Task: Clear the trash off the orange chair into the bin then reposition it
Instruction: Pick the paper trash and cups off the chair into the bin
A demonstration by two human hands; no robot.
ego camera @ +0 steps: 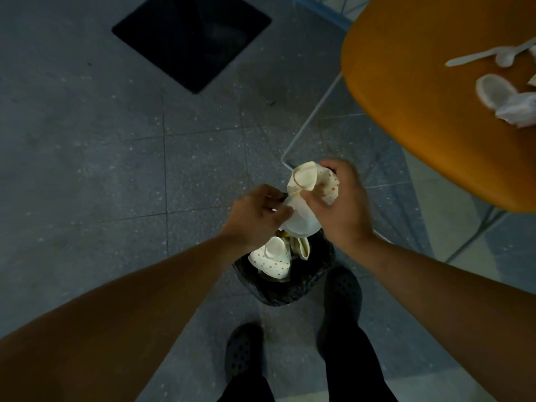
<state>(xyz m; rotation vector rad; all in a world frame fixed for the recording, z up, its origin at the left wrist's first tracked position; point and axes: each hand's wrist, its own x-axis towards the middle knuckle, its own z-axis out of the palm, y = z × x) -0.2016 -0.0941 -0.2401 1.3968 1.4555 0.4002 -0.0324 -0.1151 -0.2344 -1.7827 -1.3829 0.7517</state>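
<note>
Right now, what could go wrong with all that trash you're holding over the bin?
The bin is small and already holds a dotted cup, so the crumpled paper cups that the left hand and right hand hold above it might bounce out onto the floor. Also, the plastic spoons near the orange chair's edge could slide off if the chair gets moved first.

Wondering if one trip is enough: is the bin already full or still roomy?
Nearly full. Crumpled dotted cups sit at the rim of the black bin, while both hands hold more cups above it.
</note>
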